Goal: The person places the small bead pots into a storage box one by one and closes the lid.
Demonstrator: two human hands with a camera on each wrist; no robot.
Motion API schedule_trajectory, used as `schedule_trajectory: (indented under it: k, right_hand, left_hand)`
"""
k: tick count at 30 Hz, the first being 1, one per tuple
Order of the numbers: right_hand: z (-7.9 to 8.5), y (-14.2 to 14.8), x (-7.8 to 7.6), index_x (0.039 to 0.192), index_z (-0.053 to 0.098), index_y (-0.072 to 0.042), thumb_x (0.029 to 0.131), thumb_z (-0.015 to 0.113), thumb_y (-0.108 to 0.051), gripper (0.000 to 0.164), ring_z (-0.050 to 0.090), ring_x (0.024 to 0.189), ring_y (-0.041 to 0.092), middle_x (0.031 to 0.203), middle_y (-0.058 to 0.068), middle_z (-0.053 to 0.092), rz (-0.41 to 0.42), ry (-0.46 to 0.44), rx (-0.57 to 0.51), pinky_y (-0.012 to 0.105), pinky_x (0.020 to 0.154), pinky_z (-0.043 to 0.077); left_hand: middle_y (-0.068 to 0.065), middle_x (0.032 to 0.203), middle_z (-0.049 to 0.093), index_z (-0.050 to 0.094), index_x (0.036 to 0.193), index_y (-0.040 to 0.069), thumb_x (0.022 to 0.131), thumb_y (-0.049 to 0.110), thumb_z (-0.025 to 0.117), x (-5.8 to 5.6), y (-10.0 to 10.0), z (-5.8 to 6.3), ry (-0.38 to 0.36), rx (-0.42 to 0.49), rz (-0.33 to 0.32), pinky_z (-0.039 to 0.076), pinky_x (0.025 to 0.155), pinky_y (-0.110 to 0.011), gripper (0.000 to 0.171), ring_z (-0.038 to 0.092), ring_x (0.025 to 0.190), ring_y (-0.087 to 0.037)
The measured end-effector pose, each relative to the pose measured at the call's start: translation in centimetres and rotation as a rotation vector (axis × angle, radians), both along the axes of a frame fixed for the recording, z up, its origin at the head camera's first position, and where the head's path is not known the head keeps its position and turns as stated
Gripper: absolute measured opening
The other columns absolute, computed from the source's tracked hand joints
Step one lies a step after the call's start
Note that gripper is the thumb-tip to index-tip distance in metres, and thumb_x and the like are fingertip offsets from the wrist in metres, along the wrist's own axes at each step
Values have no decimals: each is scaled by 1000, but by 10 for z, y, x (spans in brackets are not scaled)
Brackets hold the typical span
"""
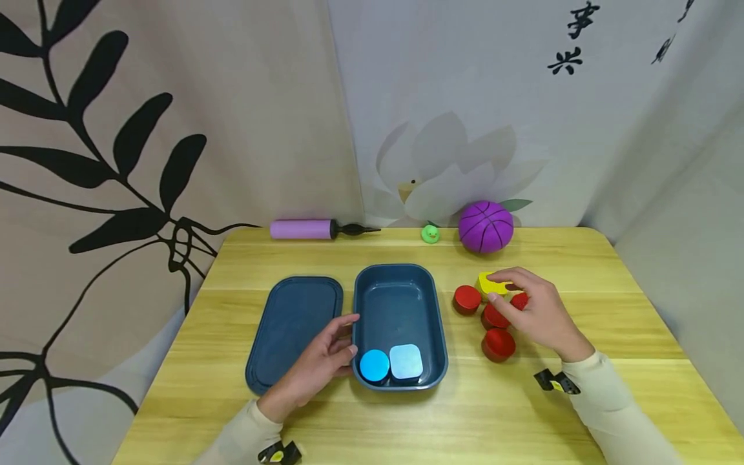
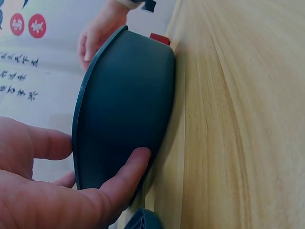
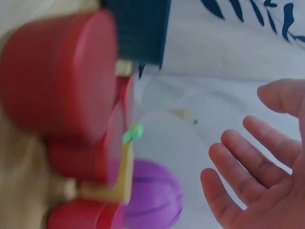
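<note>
A dark blue box (image 1: 401, 281) stands in the middle of the table, holding a blue round block (image 1: 374, 365) and a light-blue square block (image 1: 406, 361) at its near end. My left hand (image 1: 328, 349) touches the box's left side; in the left wrist view the thumb lies against the outer wall (image 2: 124, 95) and a finger meets the rim. To the right, my right hand (image 1: 537, 310) hovers with spread, bent fingers over a yellow block (image 1: 487, 283) and several red round blocks (image 1: 498, 345). Nothing is between its fingers in the right wrist view.
A dark blue lid (image 1: 296, 323) lies flat left of the box. Along the table's back edge are a purple hand pump (image 1: 302, 229), a small green duck (image 1: 430, 234) and a purple ball (image 1: 485, 227). A printed curtain (image 1: 279, 116) hangs behind the table.
</note>
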State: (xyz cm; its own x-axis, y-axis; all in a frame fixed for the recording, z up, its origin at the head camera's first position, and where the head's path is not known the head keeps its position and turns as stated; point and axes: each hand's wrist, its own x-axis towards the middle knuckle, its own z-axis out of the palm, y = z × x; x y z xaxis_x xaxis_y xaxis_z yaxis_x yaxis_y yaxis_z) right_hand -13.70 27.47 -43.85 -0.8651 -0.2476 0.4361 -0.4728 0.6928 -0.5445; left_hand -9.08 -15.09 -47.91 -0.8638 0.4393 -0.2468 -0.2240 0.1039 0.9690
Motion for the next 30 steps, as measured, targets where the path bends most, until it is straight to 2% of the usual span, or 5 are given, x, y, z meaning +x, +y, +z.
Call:
schedule_trajectory:
  k: [8,12,17,22,30]
  right_hand:
    - [-13,35,3,125,75,-13,95,80,-18,31,68,113,28,126,4,74,-99,-62,17,7,92,43]
    - [-20,47,5,132,71,-9,96,80,-20,39,64,124,35,137,13,69,-105,-132,64,35,100,57]
    - [-26,58,6,146,59,-2,98,78,-30,59,56,132,50,152,26,55,-99,-294,118,68,101,51]
    - [-32,64,6,152,51,1,98,78,-33,71,56,131,50,152,30,52,-86,-408,151,66,100,53]
    - [-40,71,6,150,51,4,92,82,-14,68,65,113,39,142,29,58,-63,-392,176,44,87,59]
  left_hand:
    - [-26,166,34,28,167,16,111,11,52,0,0,-1,7,3,9,60,99,-47,61,47,146,-45]
    - [-27,165,34,27,167,16,111,12,53,-1,-1,-2,7,3,6,59,99,-46,62,47,146,-45]
    - [-27,165,34,27,167,16,111,13,53,-1,-1,-2,5,7,2,59,99,-46,62,48,145,-45]
    - [-27,165,34,27,167,16,111,14,53,-1,-1,-2,8,13,-2,59,99,-46,61,48,145,-45]
    - [-27,165,35,27,167,15,111,13,53,0,0,-1,-4,10,1,60,98,-45,62,48,145,-45]
